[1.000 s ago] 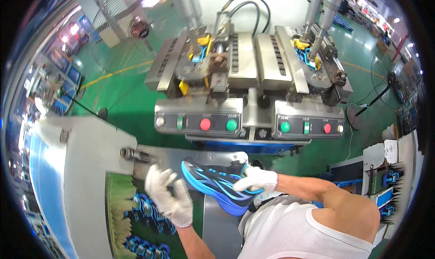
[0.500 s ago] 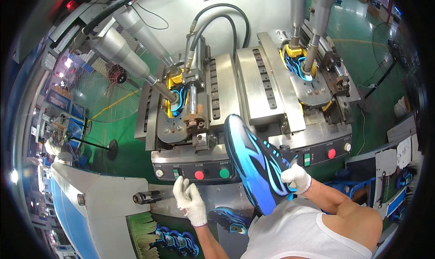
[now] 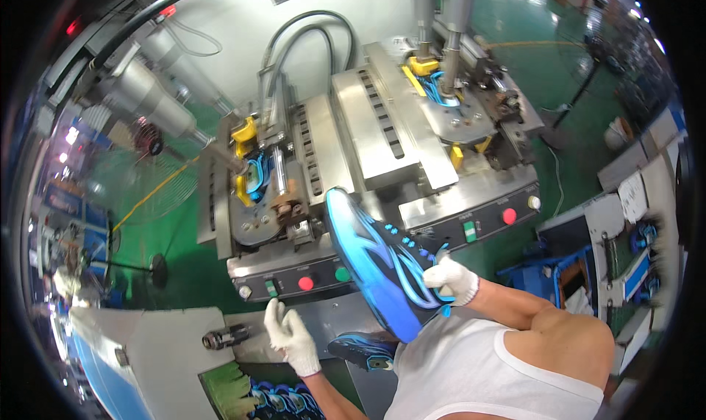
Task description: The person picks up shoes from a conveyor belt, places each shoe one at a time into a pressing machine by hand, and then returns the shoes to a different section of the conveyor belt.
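Note:
My right hand [image 3: 450, 279], in a white glove, is closed on the ankle end of a black and blue sneaker [image 3: 386, 262]. The sneaker is raised in front of the machine, its toe up and to the left, its blue-gradient sole side partly facing me. Gloved too, my left hand [image 3: 292, 339] is empty, with fingers apart, over the metal ledge [image 3: 331, 316]. Between my forearm and my body, a second sneaker [image 3: 360, 350] of the same colours lies on the metal surface.
The two-station press holds a shoe [image 3: 257, 176] at its left station and another [image 3: 437, 89] at its right. Coloured buttons line its front panel [image 3: 397, 240]. Several shoes [image 3: 283, 401] sit below by green bristly strips [image 3: 226, 390]. A blue crate [image 3: 540, 277] stands at right.
The view has shifted, so the machine appears farther left. The sneaker stays in my right hand at much the same tilt. My left hand remains open and empty.

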Available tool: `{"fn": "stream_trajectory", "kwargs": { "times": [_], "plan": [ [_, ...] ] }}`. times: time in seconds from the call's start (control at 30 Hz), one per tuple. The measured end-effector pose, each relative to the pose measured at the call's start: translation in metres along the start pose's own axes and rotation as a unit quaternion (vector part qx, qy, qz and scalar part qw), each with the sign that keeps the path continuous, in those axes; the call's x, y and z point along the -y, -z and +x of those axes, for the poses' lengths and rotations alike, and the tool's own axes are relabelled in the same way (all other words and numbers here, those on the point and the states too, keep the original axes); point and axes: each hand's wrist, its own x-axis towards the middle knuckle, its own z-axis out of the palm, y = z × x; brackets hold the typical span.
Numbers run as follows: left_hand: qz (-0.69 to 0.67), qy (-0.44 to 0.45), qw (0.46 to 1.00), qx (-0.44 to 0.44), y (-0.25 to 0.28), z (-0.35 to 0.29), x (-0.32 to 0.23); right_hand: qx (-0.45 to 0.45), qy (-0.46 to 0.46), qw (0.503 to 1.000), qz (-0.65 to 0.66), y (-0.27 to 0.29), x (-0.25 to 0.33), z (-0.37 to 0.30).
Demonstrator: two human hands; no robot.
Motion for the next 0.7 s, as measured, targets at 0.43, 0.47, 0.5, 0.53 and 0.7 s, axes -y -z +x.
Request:
{"fn": "stream_trajectory", "kwargs": {
  "times": [0.43,0.47,0.5,0.53,0.7],
  "plan": [
    [0.206,-0.236,0.942,0.124,-0.053,0.198,-0.024,-0.041,0.062,0.996,-0.046,-0.018,0.008,0.022],
    [0.208,-0.265,0.93,0.145,-0.065,0.228,-0.017,-0.039,0.083,0.995,-0.043,-0.021,0.011,0.023],
    [0.237,-0.286,0.918,0.14,-0.078,0.254,-0.009,-0.054,0.078,0.994,-0.046,-0.01,0.007,0.02],
    [0.259,-0.308,0.905,0.141,-0.097,0.277,-0.002,-0.119,0.067,0.986,-0.097,-0.023,0.017,0.012],
    [0.324,-0.259,0.905,0.092,-0.148,0.374,0.063,-0.162,0.018,0.946,-0.28,-0.013,0.028,-0.014]
  ]
}}
